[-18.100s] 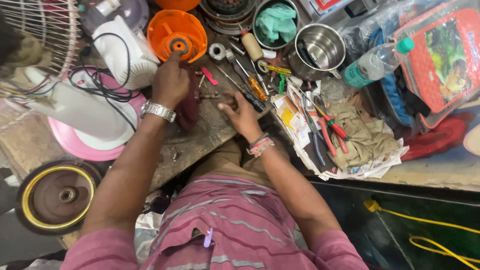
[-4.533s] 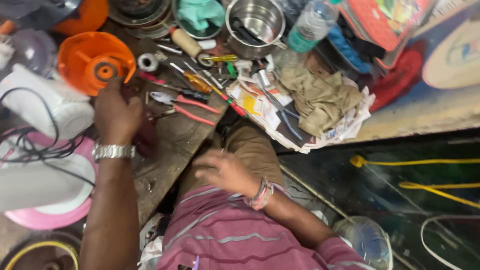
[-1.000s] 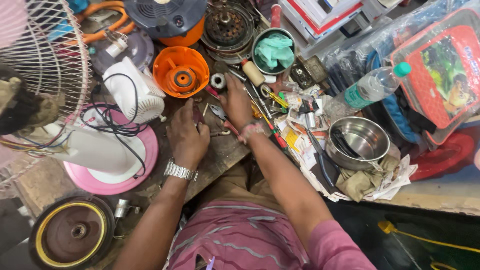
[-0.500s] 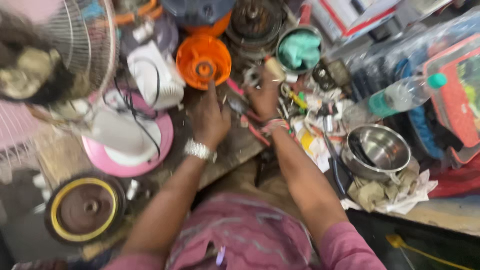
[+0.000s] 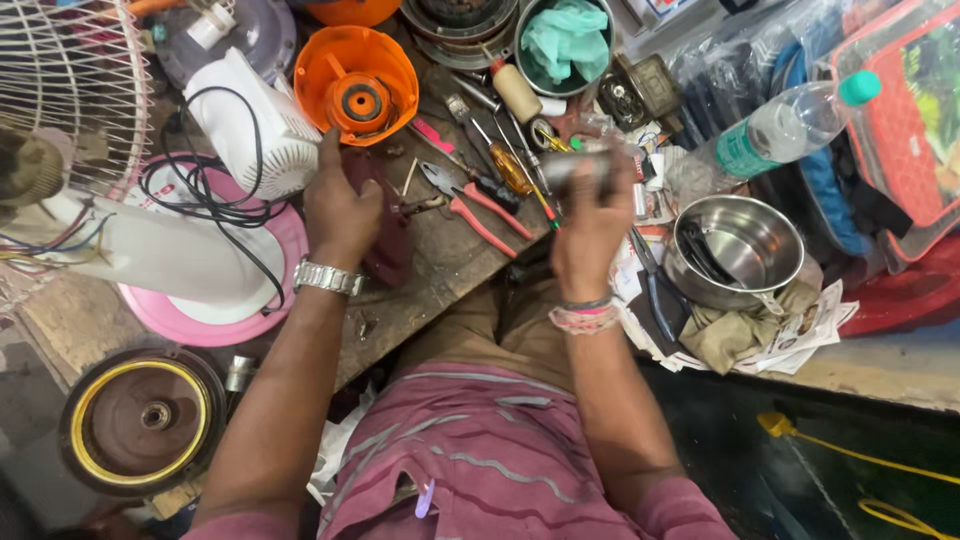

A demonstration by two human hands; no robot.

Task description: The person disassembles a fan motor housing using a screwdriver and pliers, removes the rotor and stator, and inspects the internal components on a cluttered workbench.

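Your hands over a crowded repair bench.

Your left hand (image 5: 340, 210) presses on a dark red part (image 5: 385, 235) just below the orange housing (image 5: 356, 85), which sits at 12 o'clock from it. Your right hand (image 5: 592, 225) is raised and closed around a grey cylinder (image 5: 575, 170). Red-handled pliers (image 5: 475, 205) lie between your hands. At 3 o'clock from the right hand stands a steel bowl (image 5: 745, 250); at 9 o'clock from the left hand, a white fan (image 5: 150, 240) on its pink base.
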